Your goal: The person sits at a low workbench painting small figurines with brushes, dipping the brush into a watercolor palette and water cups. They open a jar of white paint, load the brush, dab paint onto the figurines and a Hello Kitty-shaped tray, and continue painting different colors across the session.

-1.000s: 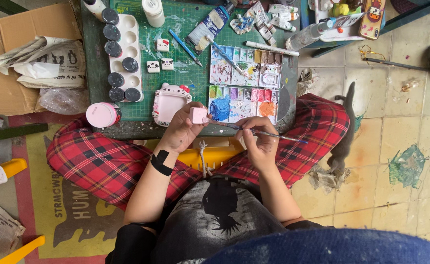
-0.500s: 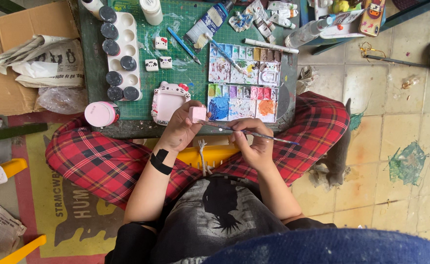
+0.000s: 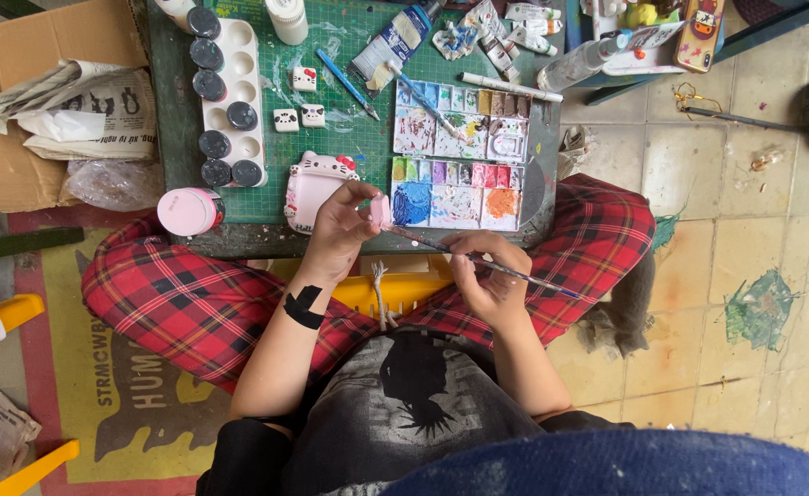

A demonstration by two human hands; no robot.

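Head view, looking straight down on us sitting cross-legged at a low table: our left hand (image 3: 347, 223) is closed around a small pink painted piece (image 3: 381, 211), pinching it between thumb and fingertips just over the table's near edge, beside the blue well of the paint palette (image 3: 459, 152). Our right hand (image 3: 482, 276) grips a thin paintbrush (image 3: 478, 260) pen-fashion, its bristle end meeting the pink piece and its handle running out to the right over our red tartan trouser leg (image 3: 597, 239). Against the frames from a second and half a second ago, the right hand has drawn in closer to the left and the brush tip has come up to the piece, while the left hand has held its place; we judge that paint is now being laid on the piece rather than picked up from the palette. Just left of the left hand lies a pink cat-faced dish (image 3: 312, 179), and further left a round pink lidded pot (image 3: 188, 211). Beyond them on the green cutting mat (image 3: 349, 119) sit a white well tray with dark-capped jars (image 3: 230, 96), three small painted face tiles (image 3: 299, 106), a blue brush (image 3: 345, 83) and squeezed paint tubes (image 3: 496, 28).
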